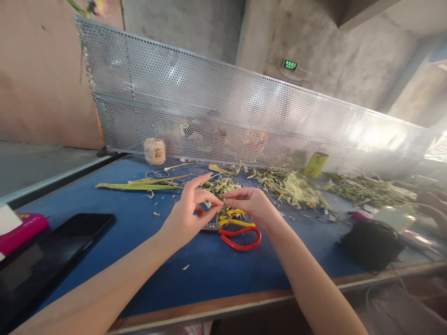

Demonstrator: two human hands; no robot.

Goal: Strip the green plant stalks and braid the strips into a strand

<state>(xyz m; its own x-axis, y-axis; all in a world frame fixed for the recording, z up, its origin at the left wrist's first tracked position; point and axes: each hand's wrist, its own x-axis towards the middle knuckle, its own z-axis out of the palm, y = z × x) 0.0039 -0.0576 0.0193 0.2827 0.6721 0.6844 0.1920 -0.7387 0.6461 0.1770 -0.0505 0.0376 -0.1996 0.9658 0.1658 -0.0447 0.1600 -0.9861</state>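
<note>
Above the blue table top (209, 274), the fingertips of my two hands meet in a pinch. My left hand (190, 207) presses thumb and index finger together, with another finger raised. Thumb and fingers of my right hand (253, 204) close at the same spot. Whatever lies between the fingertips is too small to make out. Just below them are red-handled scissors (240, 244), their blades partly hidden by my left hand. A yellow-handled tool (237, 222) lies behind the scissors. Beyond my fingers is a small heap of dried plant scraps (223, 185).
Pale green stalks (139, 187) and a twine roll (154, 151) lie at left. A black phone (52, 260) is nearer. More plant scraps (289, 186), a yellow-green block (316, 164) and a black pouch (370, 244) are at right. A perforated metal screen (209, 97) borders the back.
</note>
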